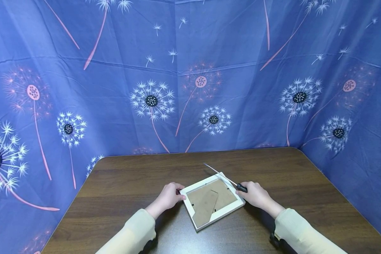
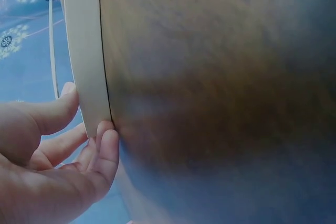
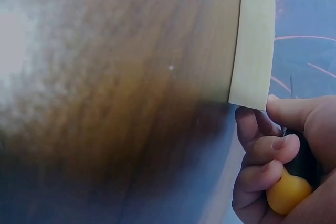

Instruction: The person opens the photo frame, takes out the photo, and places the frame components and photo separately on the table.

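A white picture frame [image 1: 220, 212] lies back side up on the table, its brown backing board [image 1: 223, 195] and fold-out stand [image 1: 206, 204] showing. My left hand [image 1: 167, 197] grips the frame's left corner, thumb on top; in the left wrist view, the fingers [image 2: 107, 153] curl against its edge. A screwdriver [image 1: 242, 187] with a black and yellow handle is held in my right hand [image 1: 256, 194], its long shaft pointing to the far left above the frame. The right thumb [image 3: 294, 111] also touches the frame's right corner. Small dark tabs sit along the backing's edges.
The brown wooden table [image 1: 130, 176] runs back to a blue curtain [image 1: 114, 106] printed with dandelions, which also hangs at both sides. Both forearms, in pale sleeves [image 1: 136, 229], come in from the near edge.
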Demonstrator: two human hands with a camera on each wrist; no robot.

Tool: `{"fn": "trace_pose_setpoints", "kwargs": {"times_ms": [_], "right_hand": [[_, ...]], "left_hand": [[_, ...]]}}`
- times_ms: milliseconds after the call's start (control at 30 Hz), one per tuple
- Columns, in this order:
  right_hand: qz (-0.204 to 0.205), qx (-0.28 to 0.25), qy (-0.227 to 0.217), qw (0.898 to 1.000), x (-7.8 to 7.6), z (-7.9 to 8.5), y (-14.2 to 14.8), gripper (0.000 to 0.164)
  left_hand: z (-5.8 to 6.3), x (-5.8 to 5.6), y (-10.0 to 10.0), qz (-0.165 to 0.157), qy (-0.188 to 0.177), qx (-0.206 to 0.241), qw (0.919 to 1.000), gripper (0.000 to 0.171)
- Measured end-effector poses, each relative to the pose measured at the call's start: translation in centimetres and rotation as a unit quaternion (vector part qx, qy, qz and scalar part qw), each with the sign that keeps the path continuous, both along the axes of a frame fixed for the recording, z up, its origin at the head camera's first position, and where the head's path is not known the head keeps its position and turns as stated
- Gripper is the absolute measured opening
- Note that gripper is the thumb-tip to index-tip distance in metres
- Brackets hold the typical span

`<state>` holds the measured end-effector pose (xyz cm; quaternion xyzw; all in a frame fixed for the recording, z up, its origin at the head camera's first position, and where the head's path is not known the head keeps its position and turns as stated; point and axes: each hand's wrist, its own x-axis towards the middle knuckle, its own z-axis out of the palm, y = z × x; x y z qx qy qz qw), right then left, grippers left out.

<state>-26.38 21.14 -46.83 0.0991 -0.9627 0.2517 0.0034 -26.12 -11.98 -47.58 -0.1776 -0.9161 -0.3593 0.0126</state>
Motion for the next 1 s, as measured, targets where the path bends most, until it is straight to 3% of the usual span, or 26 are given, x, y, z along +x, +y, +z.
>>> {"fn": "trace_pose_setpoints", "kwargs": {"times_ms": [533,1000], "right_hand": [[0.0,-0.013,0.019,1.0,1.2,-0.2,-0.3,0.019],[-0.012,-0.03,-0.003,0.999,2.2,-0.2,-0.8,0.018]], "left_hand": [[0.1,-1.4,-0.1,0.002,-0.003,-0.005,1.0,0.029],[0.1,-2.1,0.0,0.009,-0.007,-0.011,0.9999,0.029]]}}
